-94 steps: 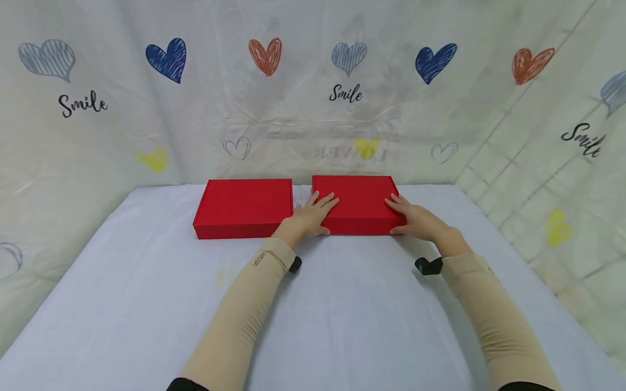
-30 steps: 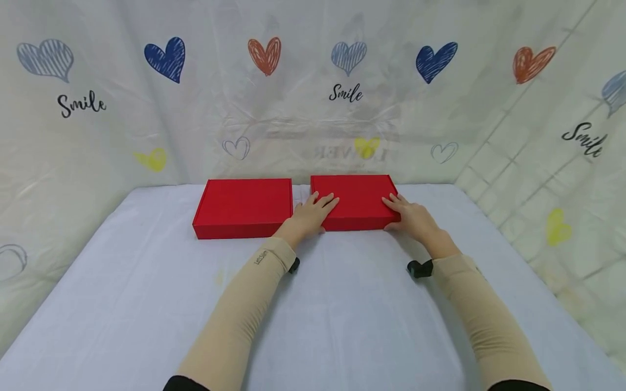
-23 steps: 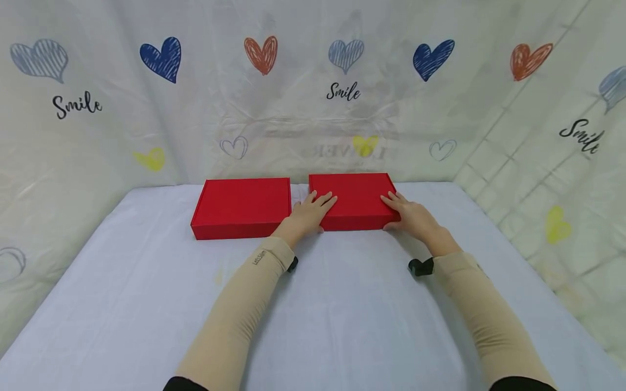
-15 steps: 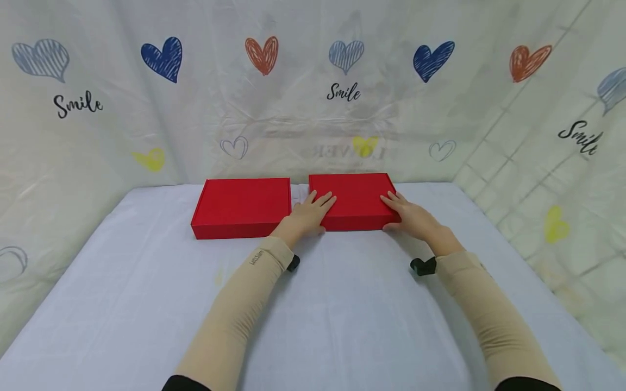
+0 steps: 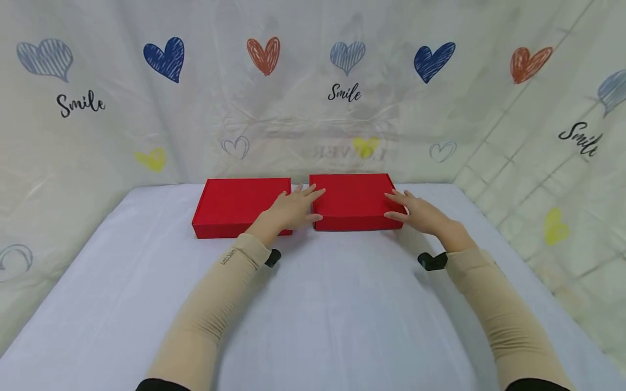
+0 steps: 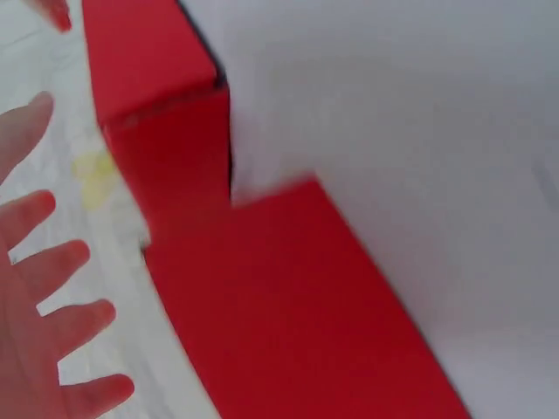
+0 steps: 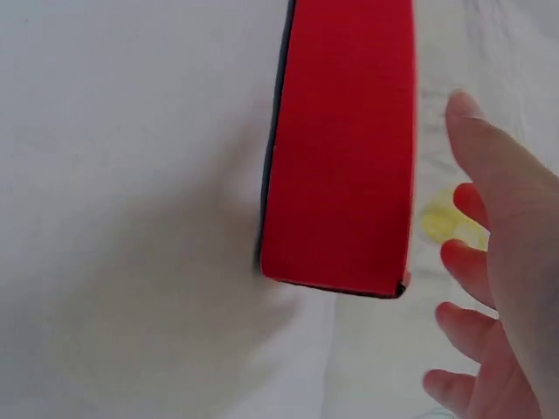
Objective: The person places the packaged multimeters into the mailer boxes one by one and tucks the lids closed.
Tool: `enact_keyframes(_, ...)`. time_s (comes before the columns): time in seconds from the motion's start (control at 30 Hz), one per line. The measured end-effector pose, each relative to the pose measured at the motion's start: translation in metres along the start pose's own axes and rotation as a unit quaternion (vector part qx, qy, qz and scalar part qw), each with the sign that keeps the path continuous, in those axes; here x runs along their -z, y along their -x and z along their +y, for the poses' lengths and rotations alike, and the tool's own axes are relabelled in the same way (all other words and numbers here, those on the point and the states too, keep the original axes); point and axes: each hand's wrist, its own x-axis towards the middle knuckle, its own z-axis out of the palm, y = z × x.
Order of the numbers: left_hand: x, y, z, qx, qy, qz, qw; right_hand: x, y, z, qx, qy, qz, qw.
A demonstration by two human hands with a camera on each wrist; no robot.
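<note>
Two flat red boxes with lids down lie side by side at the far edge of the table. My left hand (image 5: 289, 210) is over the gap between them, fingers spread, overlapping the right corner of the left box (image 5: 239, 201). Its fingertips reach across the near left edge of the right box (image 5: 357, 198). My right hand (image 5: 423, 214) hovers by that box's right end, thumb and fingers apart. In the right wrist view the fingers (image 7: 467, 327) stand off the box's end (image 7: 341, 157). The left wrist view shows spread fingers (image 6: 74, 327) holding nothing.
A white cloth covers the table (image 5: 342, 315). Behind it hangs a pale curtain (image 5: 303, 108) printed with hearts and "Smile", which also runs down the right side. Black wrist cameras (image 5: 432, 262) sit under the sleeve cuffs.
The right box has slid slightly left and away since the first frame. Both hands have just come off it, the left hand moving left and the right hand moving right.
</note>
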Motion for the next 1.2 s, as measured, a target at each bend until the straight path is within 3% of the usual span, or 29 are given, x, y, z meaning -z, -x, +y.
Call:
enact_keyframes(0.23,0.020,0.032,-0.040,0.053,-0.018,0.065,0.9963,0.006,0.004,0.011,0.003,0.024,0.088,0.996)
enact_keyframes(0.4,0.036,0.058,-0.071,0.107,-0.007,0.126,0.9862,0.007,0.006,0.020,-0.013,0.038,0.163,0.986)
enact_keyframes(0.53,0.044,0.078,-0.096,0.140,0.002,0.162,0.9769,0.007,0.007,0.025,-0.031,0.054,0.199,0.978)
enact_keyframes(0.73,0.047,0.106,-0.131,0.179,-0.011,0.187,0.9658,0.008,0.009,0.033,-0.063,0.061,0.209,0.974)
enact_keyframes(0.97,0.048,0.133,-0.164,0.224,-0.016,0.184,0.9570,0.010,0.010,0.047,-0.109,0.071,0.203,0.971)
enact_keyframes(1.2,0.039,0.155,-0.196,0.270,0.005,0.180,0.9458,0.010,0.011,0.063,-0.151,0.061,0.180,0.970)
